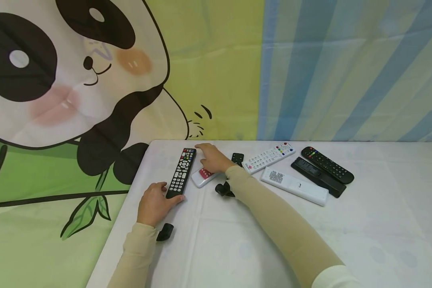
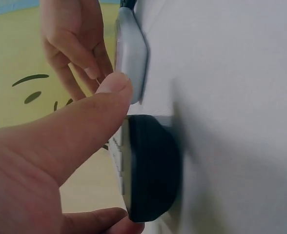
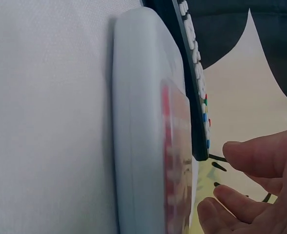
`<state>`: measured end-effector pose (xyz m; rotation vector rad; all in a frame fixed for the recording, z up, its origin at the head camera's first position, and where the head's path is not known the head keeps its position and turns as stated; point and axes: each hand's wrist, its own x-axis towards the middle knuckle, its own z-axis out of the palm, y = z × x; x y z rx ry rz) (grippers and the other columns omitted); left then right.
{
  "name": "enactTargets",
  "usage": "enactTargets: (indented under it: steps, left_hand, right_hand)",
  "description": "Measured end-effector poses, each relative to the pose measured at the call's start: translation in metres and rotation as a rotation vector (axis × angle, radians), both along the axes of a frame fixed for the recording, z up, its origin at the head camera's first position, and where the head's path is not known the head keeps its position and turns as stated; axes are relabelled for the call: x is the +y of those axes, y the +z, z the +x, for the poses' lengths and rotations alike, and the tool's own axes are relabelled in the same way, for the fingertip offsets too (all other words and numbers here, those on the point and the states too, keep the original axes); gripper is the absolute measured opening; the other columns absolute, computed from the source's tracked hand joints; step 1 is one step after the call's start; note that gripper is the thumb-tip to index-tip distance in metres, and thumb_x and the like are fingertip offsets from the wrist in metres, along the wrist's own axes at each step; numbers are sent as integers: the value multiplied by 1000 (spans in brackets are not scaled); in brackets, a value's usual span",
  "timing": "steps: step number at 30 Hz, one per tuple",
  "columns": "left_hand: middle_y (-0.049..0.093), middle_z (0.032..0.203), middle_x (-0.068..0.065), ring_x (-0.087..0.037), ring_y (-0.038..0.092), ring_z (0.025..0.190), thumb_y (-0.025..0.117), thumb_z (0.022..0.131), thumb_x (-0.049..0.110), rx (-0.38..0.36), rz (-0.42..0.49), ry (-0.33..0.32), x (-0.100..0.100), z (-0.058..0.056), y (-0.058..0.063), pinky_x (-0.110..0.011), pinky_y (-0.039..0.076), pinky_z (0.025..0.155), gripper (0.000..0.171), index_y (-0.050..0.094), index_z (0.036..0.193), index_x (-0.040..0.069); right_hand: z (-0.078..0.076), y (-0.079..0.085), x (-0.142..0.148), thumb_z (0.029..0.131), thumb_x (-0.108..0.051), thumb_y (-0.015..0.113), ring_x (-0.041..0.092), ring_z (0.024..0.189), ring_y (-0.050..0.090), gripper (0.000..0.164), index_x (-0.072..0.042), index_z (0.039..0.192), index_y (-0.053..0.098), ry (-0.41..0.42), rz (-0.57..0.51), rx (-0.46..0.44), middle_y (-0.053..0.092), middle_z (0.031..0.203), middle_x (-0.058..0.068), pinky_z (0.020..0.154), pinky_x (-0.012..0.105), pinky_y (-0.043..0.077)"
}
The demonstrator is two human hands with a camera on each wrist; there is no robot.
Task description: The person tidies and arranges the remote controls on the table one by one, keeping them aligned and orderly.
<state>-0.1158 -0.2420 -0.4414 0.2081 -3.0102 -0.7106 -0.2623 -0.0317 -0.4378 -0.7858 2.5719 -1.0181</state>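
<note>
A long black remote control (image 1: pixel 181 172) with white buttons lies at the table's left side. My left hand (image 1: pixel 155 204) holds its near end, thumb on one side and fingers on the other. In the left wrist view that dark rounded end (image 2: pixel 155 168) shows between thumb and fingers. My right hand (image 1: pixel 215 159) is by the remote's far end, index finger stretched towards it. The right wrist view shows the right thumb (image 3: pixel 251 153) a little apart from that end. Under the right wrist, partly hidden, lies a white remote (image 1: pixel 200 180) with a red button panel.
To the right lie a partly hidden black remote (image 1: pixel 238 158), a white remote (image 1: pixel 269 157) with coloured buttons, and a white one (image 1: pixel 295 186) with a printed code. A black remote (image 1: pixel 327 165) overlaps another dark one (image 1: pixel 318 177). A panda-print cloth (image 1: pixel 216 80) hangs behind the table (image 1: pixel 216 248).
</note>
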Motion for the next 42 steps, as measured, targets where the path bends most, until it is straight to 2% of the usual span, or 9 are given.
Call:
enactTargets:
  steps: [6,10,16,21,32,42]
  left_hand:
    - [64,113,-24,-40,63,98,87,75,49,27,-20,-15,0,-1,6,-55,51,82,85,59,130,-9]
    - [63,114,-22,-37,63,94,87,75,48,46,-15,-21,0,-2,8,-52,52,79,83,59,131,-7]
    - [65,113,-20,-32,63,87,86,78,41,84,-21,-44,3,-2,14,-47,53,73,73,62,130,-4]
    - [66,112,-20,-30,63,86,85,82,33,88,-33,-59,6,-4,20,-46,52,71,63,63,127,-5]
    - [66,113,-19,-30,66,89,82,85,26,79,-46,-126,11,-16,29,-46,55,71,50,67,124,-2]
    - [67,112,-18,-28,67,88,81,87,27,83,-75,-182,15,-26,36,-45,55,71,50,66,123,-3]
  right_hand:
    - [4,7,9,102,-6,54,29,147,31,55,-6,154,37,-17,-8,0,35,158,17,121,40,23]
    - [7,11,13,103,-7,53,31,146,32,52,-6,153,39,-44,-20,4,37,157,17,120,42,24]
    - [13,19,19,103,-7,51,32,146,33,49,-3,151,41,-87,-48,6,40,155,18,120,43,25]
    - [17,23,26,104,-9,50,31,146,34,48,-3,151,41,-103,-38,33,41,155,18,120,42,25]
    - [25,31,43,104,-10,49,31,145,34,49,-1,151,41,-112,-54,35,42,154,18,120,43,25]
    - [34,32,51,104,-8,47,33,145,34,47,2,149,41,-96,-57,71,43,152,20,119,42,26]
